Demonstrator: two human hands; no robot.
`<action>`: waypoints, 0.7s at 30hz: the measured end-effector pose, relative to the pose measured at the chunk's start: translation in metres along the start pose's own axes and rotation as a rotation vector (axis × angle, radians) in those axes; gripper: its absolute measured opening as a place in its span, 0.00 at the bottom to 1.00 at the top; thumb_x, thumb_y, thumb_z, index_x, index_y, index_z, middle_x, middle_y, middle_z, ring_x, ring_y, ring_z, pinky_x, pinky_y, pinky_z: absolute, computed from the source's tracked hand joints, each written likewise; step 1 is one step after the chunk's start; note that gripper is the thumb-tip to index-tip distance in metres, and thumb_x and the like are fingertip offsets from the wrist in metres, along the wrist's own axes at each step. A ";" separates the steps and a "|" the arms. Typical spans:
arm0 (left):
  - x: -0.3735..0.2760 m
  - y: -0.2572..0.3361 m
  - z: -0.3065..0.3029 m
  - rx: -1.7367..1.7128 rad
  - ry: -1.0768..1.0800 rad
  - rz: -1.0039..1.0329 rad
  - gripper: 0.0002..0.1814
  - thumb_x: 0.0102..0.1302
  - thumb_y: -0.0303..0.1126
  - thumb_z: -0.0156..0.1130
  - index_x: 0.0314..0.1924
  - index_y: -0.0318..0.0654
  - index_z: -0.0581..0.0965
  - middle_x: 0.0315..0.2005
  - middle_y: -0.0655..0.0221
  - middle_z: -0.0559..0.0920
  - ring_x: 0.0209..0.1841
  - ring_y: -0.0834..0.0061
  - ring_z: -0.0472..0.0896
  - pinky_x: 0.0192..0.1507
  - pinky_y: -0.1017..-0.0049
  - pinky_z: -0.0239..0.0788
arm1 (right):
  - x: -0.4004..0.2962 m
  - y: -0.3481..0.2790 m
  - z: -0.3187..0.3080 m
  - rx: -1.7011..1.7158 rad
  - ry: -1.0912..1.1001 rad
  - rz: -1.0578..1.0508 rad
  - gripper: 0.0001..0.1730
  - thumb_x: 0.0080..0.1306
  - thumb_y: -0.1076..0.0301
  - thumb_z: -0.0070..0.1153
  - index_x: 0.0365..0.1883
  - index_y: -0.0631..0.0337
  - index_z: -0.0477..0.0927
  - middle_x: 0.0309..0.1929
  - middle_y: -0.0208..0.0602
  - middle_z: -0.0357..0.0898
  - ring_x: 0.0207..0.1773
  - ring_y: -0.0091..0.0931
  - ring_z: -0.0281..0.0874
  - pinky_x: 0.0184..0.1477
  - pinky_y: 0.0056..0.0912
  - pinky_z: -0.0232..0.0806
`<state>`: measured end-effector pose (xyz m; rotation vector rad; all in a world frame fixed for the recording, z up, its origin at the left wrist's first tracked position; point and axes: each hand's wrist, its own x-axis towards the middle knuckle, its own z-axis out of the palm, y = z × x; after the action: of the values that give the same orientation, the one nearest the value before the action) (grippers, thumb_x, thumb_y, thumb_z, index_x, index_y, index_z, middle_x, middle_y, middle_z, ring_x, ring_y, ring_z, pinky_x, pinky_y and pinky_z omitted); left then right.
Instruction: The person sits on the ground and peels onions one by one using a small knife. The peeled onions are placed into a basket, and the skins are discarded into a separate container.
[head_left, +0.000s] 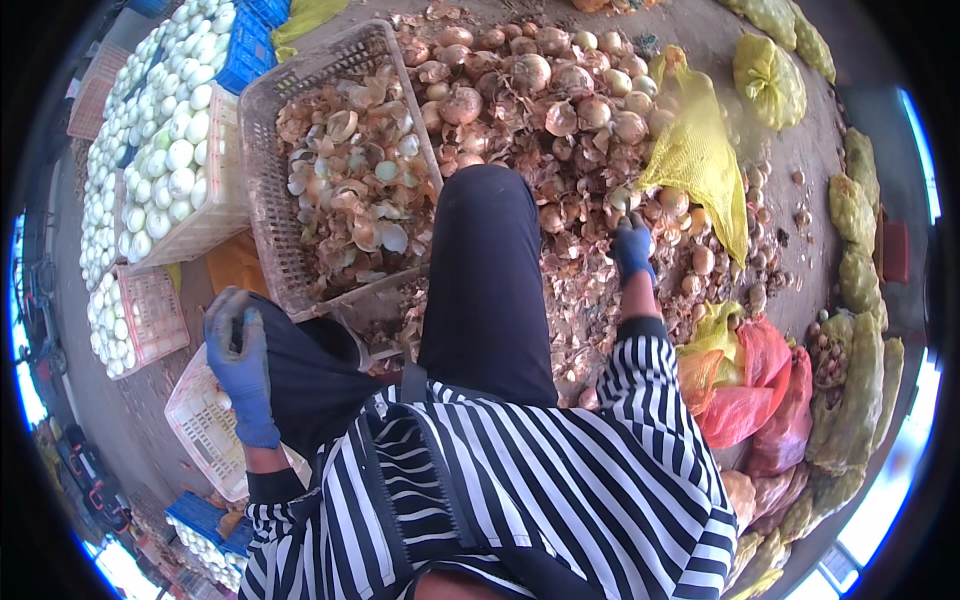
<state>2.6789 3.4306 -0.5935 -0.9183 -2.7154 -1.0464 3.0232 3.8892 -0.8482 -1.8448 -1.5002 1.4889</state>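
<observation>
My left hand (241, 360), in a soiled blue glove, is over my bent knee at the left; its fingers curl and no held thing can be made out. My right hand (634, 244), gloved too, reaches to the edge of a heap of unpeeled onions (529, 75) on the ground. It touches or is just below a pale onion (622, 199); whether it grips anything is unclear. A yellow mesh sack (694, 157) lies over onions right beside it. Loose onion skins (577, 300) cover the ground between my leg and right hand. A plastic crate (337, 304) holds onion skins ahead of my left knee.
Crates of peeled white onions (180, 157) stand at the left, with a blue crate (247, 49) behind. A nearly empty-looking white crate (202, 439) is beside my left arm. Red mesh sacks (757, 375) lie by my right elbow; filled sacks (847, 397) line the right side.
</observation>
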 end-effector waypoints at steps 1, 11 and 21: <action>-0.004 0.003 0.002 0.048 -0.035 0.087 0.12 0.66 0.21 0.62 0.49 0.32 0.82 0.50 0.65 0.81 0.54 0.74 0.78 0.60 0.72 0.68 | -0.029 -0.019 -0.005 0.214 -0.065 0.008 0.17 0.76 0.61 0.45 0.58 0.56 0.73 0.27 0.31 0.75 0.20 0.19 0.68 0.20 0.24 0.67; -0.007 0.058 0.046 -0.670 -0.332 -0.027 0.23 0.68 0.27 0.63 0.63 0.37 0.75 0.61 0.64 0.76 0.59 0.75 0.76 0.60 0.74 0.70 | -0.274 -0.165 -0.007 0.347 -0.650 -0.202 0.28 0.78 0.58 0.44 0.70 0.66 0.64 0.32 0.34 0.80 0.22 0.15 0.70 0.20 0.17 0.63; -0.017 0.051 0.024 -0.767 -0.196 0.104 0.54 0.48 0.27 0.80 0.73 0.38 0.60 0.68 0.61 0.66 0.67 0.67 0.70 0.68 0.68 0.64 | -0.351 -0.186 0.080 0.224 -1.298 -0.111 0.29 0.78 0.59 0.45 0.70 0.68 0.63 0.33 0.32 0.77 0.24 0.14 0.68 0.27 0.14 0.61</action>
<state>2.7246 3.4675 -0.5872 -1.2822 -2.3482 -2.1279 2.8965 3.6330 -0.5606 -0.5068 -1.6560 2.8386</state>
